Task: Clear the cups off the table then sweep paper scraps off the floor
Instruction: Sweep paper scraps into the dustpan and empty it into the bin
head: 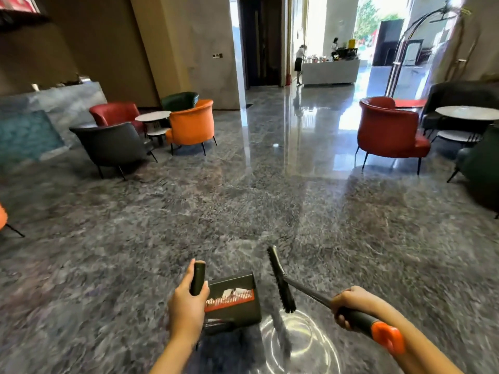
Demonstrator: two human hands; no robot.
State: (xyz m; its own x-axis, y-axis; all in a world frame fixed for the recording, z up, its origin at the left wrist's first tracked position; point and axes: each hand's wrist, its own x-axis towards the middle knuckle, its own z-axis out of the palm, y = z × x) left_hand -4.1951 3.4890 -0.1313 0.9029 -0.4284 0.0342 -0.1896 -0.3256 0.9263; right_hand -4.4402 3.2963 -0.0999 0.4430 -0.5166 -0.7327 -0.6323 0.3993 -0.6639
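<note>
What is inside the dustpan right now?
White paper scraps lie inside the dustpan, behind its orange comb teeth. The left hand and the pan's wall hide the rest.

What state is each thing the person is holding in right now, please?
dustpan: held by its handle in the left hand, white scraps inside.
broom: gripped by its handle in the right hand, brush head beside the dustpan, apparently off the floor.
</note>
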